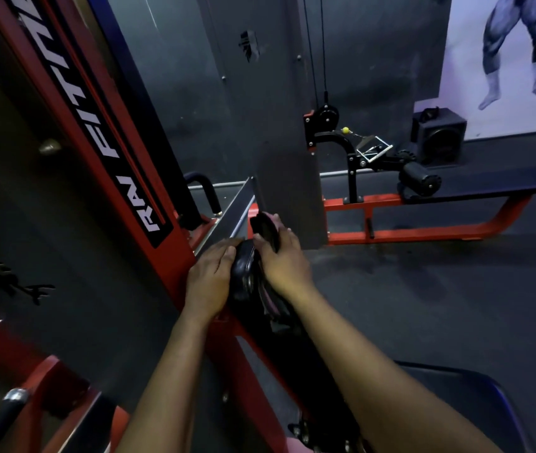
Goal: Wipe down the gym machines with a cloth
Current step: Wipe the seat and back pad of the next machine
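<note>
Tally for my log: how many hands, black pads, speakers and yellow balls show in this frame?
Hands: 2, left hand and right hand
Black pads: 2
Speakers: 1
Yellow balls: 1
Total: 6

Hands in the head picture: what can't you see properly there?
- Head view: cloth mostly hidden inside the right hand; only pink strips show.
- Head view: black pad between right hand and left hand, too dark to identify.
- Head view: white lettering on the red frame, cut off by the top edge.
</note>
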